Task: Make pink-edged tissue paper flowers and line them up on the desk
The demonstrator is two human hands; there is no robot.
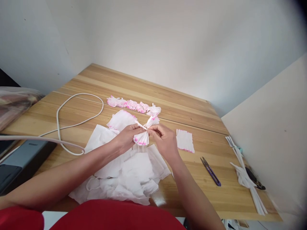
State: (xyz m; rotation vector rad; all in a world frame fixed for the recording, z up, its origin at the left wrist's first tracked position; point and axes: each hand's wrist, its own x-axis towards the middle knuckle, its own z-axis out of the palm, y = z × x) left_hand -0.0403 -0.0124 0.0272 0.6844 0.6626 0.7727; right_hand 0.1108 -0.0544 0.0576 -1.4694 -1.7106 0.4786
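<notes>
A white tissue paper piece (141,139) with pink edges is folded into pleats and pinched in at its middle, its ends fanning out like a bow. My left hand (128,138) grips it from the left, fingers closed near the pinched middle. From the right, the thumb and fingers of my right hand (163,138) pinch the same spot. Under and in front of my hands lies a loose heap of white tissue sheets (136,167). Just beyond, a stack of pink-edged sheets (122,119) lies partly behind the left hand.
A row of crumpled pink-and-white paper flowers (134,105) lies farther back. Right of my hands are a single pink-edged sheet (185,140) and purple thread snips (211,172). White strips (247,179) lie at the right edge. A white cable (79,121) and a grey power bank (31,156) are left.
</notes>
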